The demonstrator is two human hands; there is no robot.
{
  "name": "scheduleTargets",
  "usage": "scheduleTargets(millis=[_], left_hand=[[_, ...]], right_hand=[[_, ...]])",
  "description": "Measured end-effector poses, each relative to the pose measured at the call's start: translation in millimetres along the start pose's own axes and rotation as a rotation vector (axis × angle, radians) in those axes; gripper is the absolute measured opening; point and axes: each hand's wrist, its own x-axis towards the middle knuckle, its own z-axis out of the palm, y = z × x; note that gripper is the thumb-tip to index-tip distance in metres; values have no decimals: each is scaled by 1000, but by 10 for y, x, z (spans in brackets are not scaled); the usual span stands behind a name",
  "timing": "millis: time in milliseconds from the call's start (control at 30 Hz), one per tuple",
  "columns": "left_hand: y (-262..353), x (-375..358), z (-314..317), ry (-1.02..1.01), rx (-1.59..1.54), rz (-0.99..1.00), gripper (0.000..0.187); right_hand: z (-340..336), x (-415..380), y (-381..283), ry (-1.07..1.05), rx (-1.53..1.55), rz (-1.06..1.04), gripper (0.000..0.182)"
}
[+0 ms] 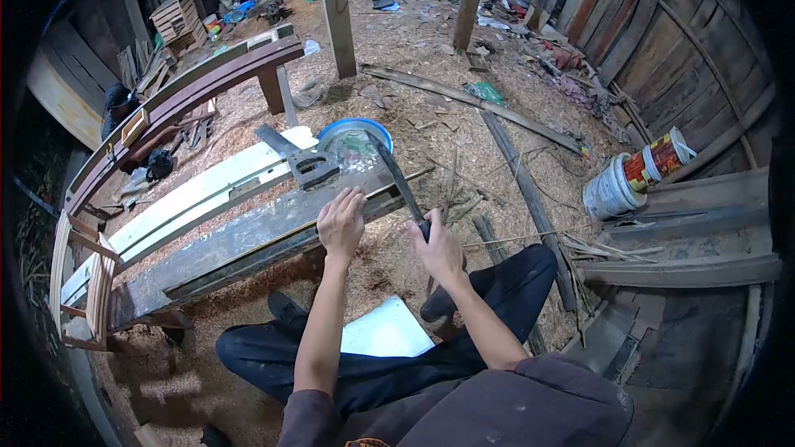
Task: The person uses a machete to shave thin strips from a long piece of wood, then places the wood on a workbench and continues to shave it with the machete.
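My right hand [437, 250] is closed around the black handle of a large knife like a machete [396, 174], its dark blade pointing up and away past the bench end. My left hand [341, 219] lies on the near edge of the wooden bench [248, 223], fingers stretched forward; its palm is hidden. A thin yellowish strip [257, 247] runs along the bench edge and passes by that hand. A handsaw [310, 170] lies on the bench beyond my left hand. Behind the blade stands a round blue-rimmed basin [331, 127], seemingly with water in it.
A white sheet [385, 331] lies between my legs. Long boards [530, 199] and thin sticks [464, 194] lie on the shavings-covered ground. Buckets [613, 189] stand at right. A wooden post [338, 16] rises ahead, and a long reddish beam [178, 108] spans the left.
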Motion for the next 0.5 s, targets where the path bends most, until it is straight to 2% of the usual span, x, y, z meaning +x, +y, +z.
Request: scheduleTargets(millis=[200,300,400,433,500], left_hand=[[-6,10,15,21,-28,-13,11],[-4,-3,13,19,-34,-15,11],[-10,-1,22,15,-41,-28,10],[-9,-1,20,19,-38,-31,10],[9,-9,20,16,-41,-41,10]], right_hand=[[-113,-106,-190,25,60,-48,42],[-149,-161,-231,137,16,-280,39],[-138,-52,-62,98,-51,-244,38],[-136,34,13,11,-80,-103,38],[-148,86,56,16,-95,-77,38]])
